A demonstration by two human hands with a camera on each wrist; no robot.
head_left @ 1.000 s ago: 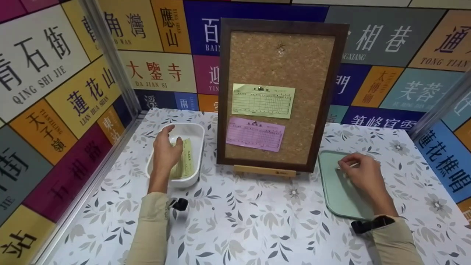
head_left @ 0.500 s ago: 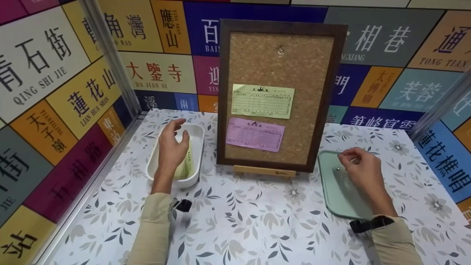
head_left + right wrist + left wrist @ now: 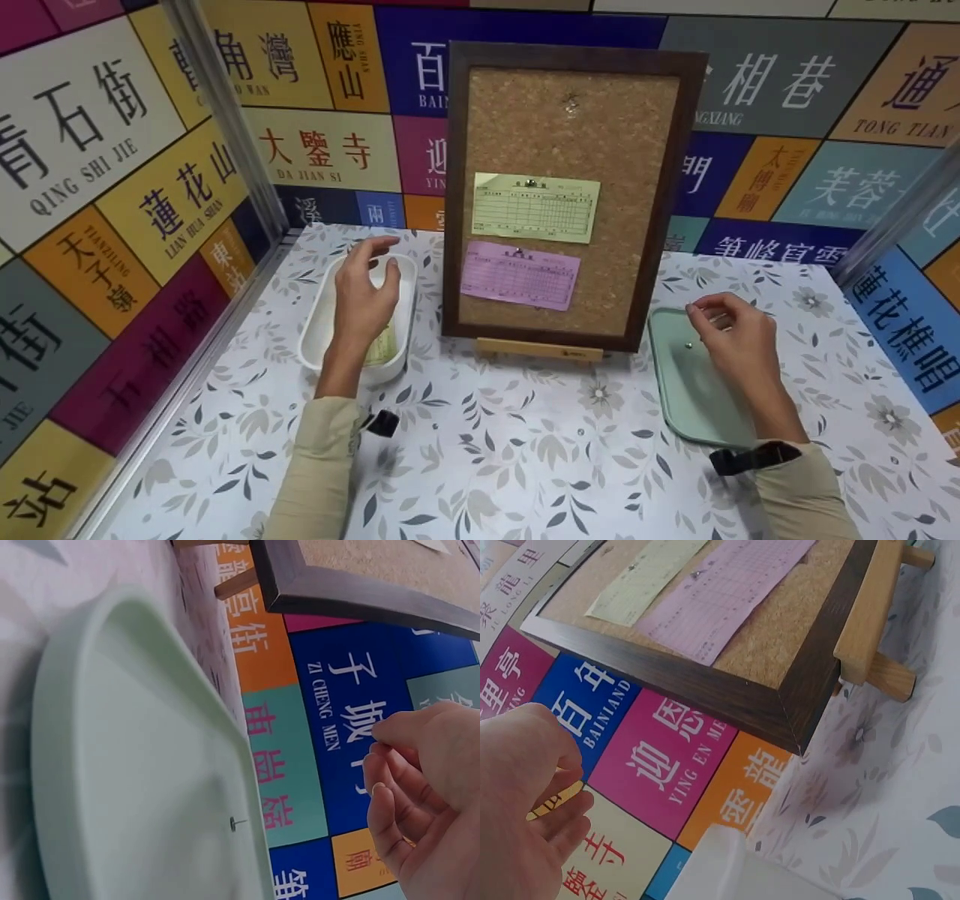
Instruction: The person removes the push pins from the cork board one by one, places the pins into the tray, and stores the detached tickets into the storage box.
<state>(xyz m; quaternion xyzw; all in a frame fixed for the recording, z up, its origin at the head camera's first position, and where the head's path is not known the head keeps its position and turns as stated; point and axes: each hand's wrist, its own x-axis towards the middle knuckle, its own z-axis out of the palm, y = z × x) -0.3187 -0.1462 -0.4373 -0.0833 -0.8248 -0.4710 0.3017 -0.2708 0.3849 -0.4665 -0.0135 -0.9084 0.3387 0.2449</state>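
Note:
My left hand (image 3: 365, 300) hovers over the white plastic basin (image 3: 304, 337), thumb apart from the fingers and nothing in its grasp. Partly hidden beneath it, a yellow-green paper slip (image 3: 382, 346) lies in the basin. My right hand (image 3: 739, 337) is raised over the pale green tray (image 3: 701, 401), its fingers loosely bent and thumb near the index finger; no object shows between them. A small metal pushpin (image 3: 234, 824) lies on the tray below this hand. Between the hands stands a framed corkboard (image 3: 637, 187) with a yellow-green slip (image 3: 535, 210) pinned above a pink slip (image 3: 519, 276).
Several metal pins (image 3: 572, 101) cluster near the top of the corkboard. A small wooden stand (image 3: 540, 348) supports the frame. Leaf-patterned cloth (image 3: 510, 457) covers the table, and panels with large lettering (image 3: 322, 146) enclose the back and sides.
My left hand has moved right and farther from me, leaving the slip in the basin. My right hand has lifted slightly away from the tray, and the pushpin now shows on it.

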